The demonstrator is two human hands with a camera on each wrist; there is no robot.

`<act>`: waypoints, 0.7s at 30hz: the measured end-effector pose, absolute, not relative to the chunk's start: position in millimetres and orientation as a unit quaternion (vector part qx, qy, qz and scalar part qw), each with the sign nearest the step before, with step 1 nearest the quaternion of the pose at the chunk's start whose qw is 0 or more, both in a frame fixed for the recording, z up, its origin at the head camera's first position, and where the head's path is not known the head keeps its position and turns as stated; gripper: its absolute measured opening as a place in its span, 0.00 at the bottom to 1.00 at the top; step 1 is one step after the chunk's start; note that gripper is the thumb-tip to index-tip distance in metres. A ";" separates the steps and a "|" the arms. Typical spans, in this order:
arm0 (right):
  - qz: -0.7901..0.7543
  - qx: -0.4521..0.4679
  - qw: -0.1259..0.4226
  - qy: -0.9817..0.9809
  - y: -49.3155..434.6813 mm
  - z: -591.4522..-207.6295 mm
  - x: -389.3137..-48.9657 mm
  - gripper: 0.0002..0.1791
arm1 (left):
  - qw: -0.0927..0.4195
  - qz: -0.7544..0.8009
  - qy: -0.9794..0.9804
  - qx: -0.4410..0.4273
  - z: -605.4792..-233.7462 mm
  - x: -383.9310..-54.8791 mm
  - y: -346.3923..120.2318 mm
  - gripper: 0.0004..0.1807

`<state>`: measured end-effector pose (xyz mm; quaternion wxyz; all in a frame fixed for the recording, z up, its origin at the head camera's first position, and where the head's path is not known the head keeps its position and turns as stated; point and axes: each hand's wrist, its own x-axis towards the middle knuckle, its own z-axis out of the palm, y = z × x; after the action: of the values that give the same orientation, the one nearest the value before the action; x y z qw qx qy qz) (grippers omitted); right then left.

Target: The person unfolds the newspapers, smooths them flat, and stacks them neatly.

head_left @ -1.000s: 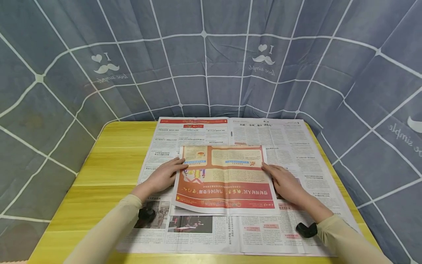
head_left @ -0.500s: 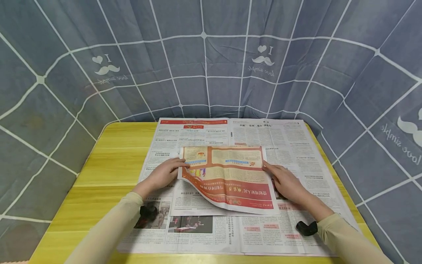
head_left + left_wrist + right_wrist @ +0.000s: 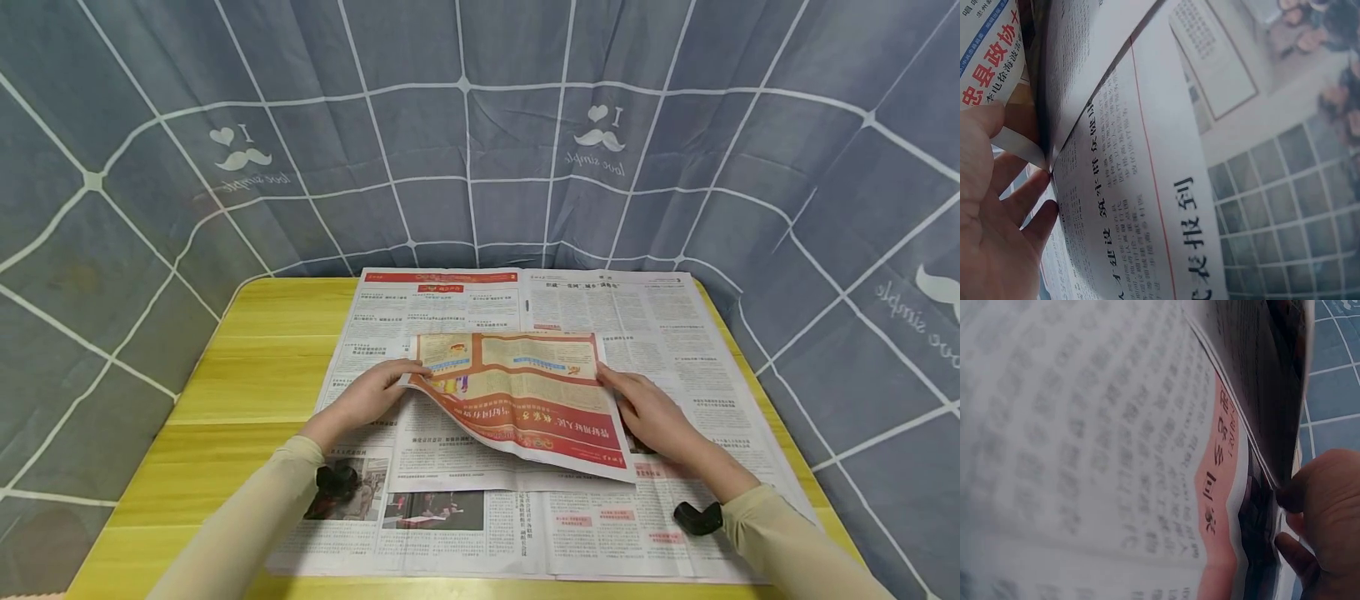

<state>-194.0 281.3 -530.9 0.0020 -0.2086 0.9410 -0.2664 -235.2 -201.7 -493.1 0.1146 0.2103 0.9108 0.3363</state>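
A folded newspaper [image 3: 525, 400] with a red and yellow page on top lies over an opened-out newspaper [image 3: 667, 333]. Its near left part is lifted and curls upward, baring a grey printed page [image 3: 457, 467] beneath. My left hand [image 3: 367, 398] pinches the left edge. In the left wrist view, the thumb [image 3: 988, 119] rests over the turned-up paper with the fingertips [image 3: 1038, 184] under it. At the opposite edge, my right hand [image 3: 651, 414] grips the paper; the right wrist view has its thumb and fingers [image 3: 1300, 553] close together along that edge.
Under the papers is a yellow wood-grain table [image 3: 247, 367], bare on its left side. A grey curtain [image 3: 420, 125] with white grid lines surrounds the back and sides. Black wrist cameras [image 3: 697, 520] sit by both sleeves.
The top page's near left corner has come up from lying flat, its near edge curling away from me and uncovering the page below. Both hands stay at nearly the same spots.
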 end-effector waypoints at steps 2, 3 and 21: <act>-0.267 -0.209 0.001 0.941 281.5 -530.2 -194.1 0.34 | 0.117 0.341 0.910 0.207 -492.4 -235.0 -201.9 0.19; -0.267 -0.209 0.001 0.941 281.6 -530.0 -194.3 0.34 | 0.118 0.343 0.909 0.206 -491.8 -234.9 -202.0 0.20; -0.311 -0.202 -0.012 0.929 283.3 -523.6 -205.3 0.36 | 0.099 0.382 0.905 0.158 -481.1 -235.7 -200.8 0.21</act>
<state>-205.3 283.3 -523.6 -0.0124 -0.2016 0.9287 -0.3110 -235.7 -200.8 -481.1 0.0989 0.1580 0.9053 0.3818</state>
